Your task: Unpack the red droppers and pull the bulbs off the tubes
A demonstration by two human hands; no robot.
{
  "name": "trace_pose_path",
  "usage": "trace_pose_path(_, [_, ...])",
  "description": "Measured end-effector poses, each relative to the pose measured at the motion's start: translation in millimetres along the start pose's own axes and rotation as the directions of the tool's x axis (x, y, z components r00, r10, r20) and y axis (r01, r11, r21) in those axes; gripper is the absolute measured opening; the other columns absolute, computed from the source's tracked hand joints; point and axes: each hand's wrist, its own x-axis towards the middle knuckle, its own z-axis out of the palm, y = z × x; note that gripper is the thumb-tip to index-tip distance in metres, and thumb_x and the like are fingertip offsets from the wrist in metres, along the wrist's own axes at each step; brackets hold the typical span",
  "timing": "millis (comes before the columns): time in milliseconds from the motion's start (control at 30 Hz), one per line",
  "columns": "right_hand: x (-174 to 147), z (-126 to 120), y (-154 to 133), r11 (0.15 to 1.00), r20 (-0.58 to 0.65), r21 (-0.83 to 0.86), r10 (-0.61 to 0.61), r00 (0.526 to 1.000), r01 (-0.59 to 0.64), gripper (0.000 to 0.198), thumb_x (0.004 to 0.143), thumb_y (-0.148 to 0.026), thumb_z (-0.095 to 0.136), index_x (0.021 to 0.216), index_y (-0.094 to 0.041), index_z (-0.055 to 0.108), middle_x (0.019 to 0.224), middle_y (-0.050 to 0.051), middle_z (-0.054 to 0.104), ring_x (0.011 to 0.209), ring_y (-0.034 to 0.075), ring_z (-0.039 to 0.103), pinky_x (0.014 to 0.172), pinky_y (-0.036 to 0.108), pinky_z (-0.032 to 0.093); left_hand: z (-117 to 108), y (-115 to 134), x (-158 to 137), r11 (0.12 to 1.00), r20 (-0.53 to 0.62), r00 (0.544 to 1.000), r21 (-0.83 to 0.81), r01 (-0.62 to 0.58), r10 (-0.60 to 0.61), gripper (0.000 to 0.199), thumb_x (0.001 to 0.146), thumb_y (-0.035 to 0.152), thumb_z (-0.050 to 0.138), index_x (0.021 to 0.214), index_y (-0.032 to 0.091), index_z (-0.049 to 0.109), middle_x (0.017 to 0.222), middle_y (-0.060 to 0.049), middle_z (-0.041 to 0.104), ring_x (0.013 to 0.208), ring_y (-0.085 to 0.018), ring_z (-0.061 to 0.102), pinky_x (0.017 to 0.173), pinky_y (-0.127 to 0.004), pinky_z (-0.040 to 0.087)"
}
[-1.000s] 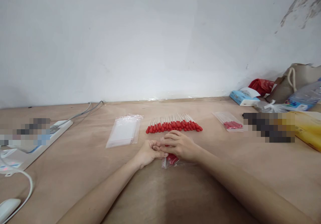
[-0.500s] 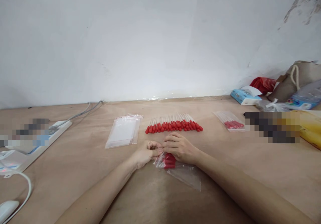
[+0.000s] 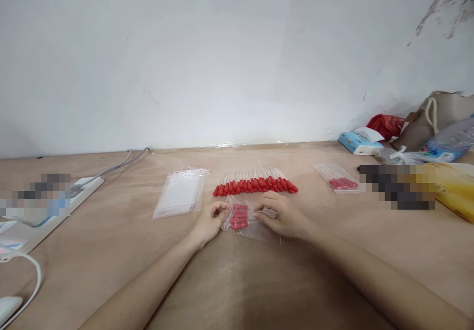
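A clear plastic bag (image 3: 255, 231) lies before me with several red-bulbed droppers (image 3: 240, 216) in it, their bulbs toward the left. My left hand (image 3: 212, 220) pinches the left edge of this bag between thumb and fingers. On the other side, my right hand (image 3: 283, 215) has its fingers curled over the bag and the pale dropper tubes, partly hiding them. Just beyond both hands is a row of loose droppers (image 3: 255, 186), red bulbs toward me and clear tapered tubes toward the wall.
A stack of clear bags (image 3: 181, 193) lies to the left. Right of the row is a filled dropper bag (image 3: 338, 178). Farther right are a blue tissue pack (image 3: 359, 143) and a yellow bag (image 3: 454, 187). A white power strip (image 3: 89, 192) with cables lies far left.
My hands have moved apart, the left one leftward and the right one rightward. The bag has turned, so its red bulbs now lie sideways between my hands, more exposed.
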Motion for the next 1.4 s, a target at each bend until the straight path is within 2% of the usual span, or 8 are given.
trace_pose_path(133, [-18, 4, 9, 0.988, 0.079, -0.047, 0.148, 0.986, -0.145, 0.013, 0.075, -0.028, 0.058, 0.083, -0.018, 0.057, 0.079, 0.003, 0.055, 0.068, 0.012, 0.051, 0.06, 0.024, 0.04, -2, -3, -1, 0.976, 0.025, 0.995, 0.194, -0.099, 0.096, 0.021, 0.076, 0.027, 0.049, 0.084, 0.013, 0.062, 0.075, -0.003, 0.058, 0.064, -0.013, 0.053, 0.06, -0.025, 0.041])
trace_pose_path(300, [-26, 13, 14, 0.982, 0.017, -0.087, 0.171, 0.985, -0.168, 0.012, 0.077, -0.029, 0.057, 0.082, -0.018, 0.055, 0.079, 0.002, 0.053, 0.069, 0.012, 0.049, 0.062, 0.024, 0.039, -11, -1, -5, 0.796, 0.068, 0.937, 0.509, -0.328, 0.342, 0.014, 0.074, 0.021, 0.054, 0.074, 0.018, 0.067, 0.078, -0.002, 0.049, 0.072, -0.013, 0.049, 0.062, -0.023, 0.039])
trace_pose_path(433, [-26, 15, 15, 0.98, 0.026, -0.141, 0.143, 0.989, -0.138, 0.01, 0.08, -0.028, 0.053, 0.083, -0.018, 0.055, 0.081, 0.004, 0.052, 0.072, 0.014, 0.049, 0.064, 0.026, 0.04, -19, 6, -5, 0.844, 0.236, 0.929, 0.398, -0.359, 0.283, 0.017, 0.079, 0.023, 0.049, 0.081, 0.017, 0.065, 0.079, -0.002, 0.054, 0.07, -0.012, 0.05, 0.06, -0.021, 0.038])
trace_pose_path(567, [-26, 16, 16, 0.979, 0.01, -0.172, 0.115, 0.993, -0.111, 0.01, 0.083, -0.025, 0.048, 0.084, -0.018, 0.055, 0.082, 0.005, 0.052, 0.075, 0.015, 0.05, 0.068, 0.027, 0.041, -19, 15, -6, 0.914, 0.365, 0.914, 0.284, -0.291, 0.178, 0.021, 0.082, 0.029, 0.048, 0.092, 0.016, 0.06, 0.078, -0.002, 0.057, 0.068, -0.011, 0.05, 0.061, -0.021, 0.038])
trace_pose_path(733, [-27, 19, 19, 0.977, -0.009, -0.177, 0.123, 0.992, -0.122, 0.011, 0.084, -0.026, 0.047, 0.082, -0.018, 0.055, 0.08, 0.005, 0.052, 0.074, 0.015, 0.05, 0.066, 0.027, 0.041, -13, 18, -11, 0.94, 0.367, 0.922, 0.255, -0.227, 0.123, 0.02, 0.075, 0.03, 0.058, 0.089, 0.016, 0.054, 0.07, 0.002, 0.051, 0.063, -0.009, 0.047, 0.057, -0.019, 0.038])
trace_pose_path(867, [-28, 19, 22, 0.982, -0.02, -0.139, 0.123, 0.992, -0.125, 0.012, 0.083, -0.028, 0.048, 0.083, -0.018, 0.055, 0.08, 0.004, 0.052, 0.072, 0.014, 0.05, 0.065, 0.026, 0.041, -8, 19, -15, 0.861, 0.316, 0.933, 0.412, -0.298, 0.172, 0.012, 0.078, 0.028, 0.052, 0.082, 0.017, 0.054, 0.066, 0.003, 0.05, 0.058, -0.009, 0.045, 0.053, -0.019, 0.036])
trace_pose_path(1033, [-28, 16, 20, 0.981, -0.002, -0.122, 0.149, 0.989, -0.148, 0.012, 0.081, -0.029, 0.051, 0.084, -0.018, 0.055, 0.079, 0.003, 0.051, 0.068, 0.013, 0.048, 0.062, 0.025, 0.04, -9, 26, -19, 0.735, 0.314, 0.902, 0.528, -0.425, 0.296, 0.009, 0.081, 0.022, 0.045, 0.083, 0.017, 0.052, 0.075, 0.0, 0.052, 0.066, -0.011, 0.048, 0.06, -0.021, 0.038])
trace_pose_path(1400, [-27, 12, 19, 0.986, 0.004, -0.095, 0.139, 0.99, -0.138, 0.011, 0.081, -0.028, 0.051, 0.083, -0.018, 0.054, 0.08, 0.003, 0.049, 0.07, 0.013, 0.048, 0.063, 0.026, 0.04, -2, 26, -24, 0.562, 0.386, 0.866, 0.659, -0.499, 0.317, 0.002, 0.079, 0.019, 0.044, 0.08, 0.019, 0.045, 0.079, -0.002, 0.051, 0.07, -0.015, 0.047, 0.062, -0.025, 0.036])
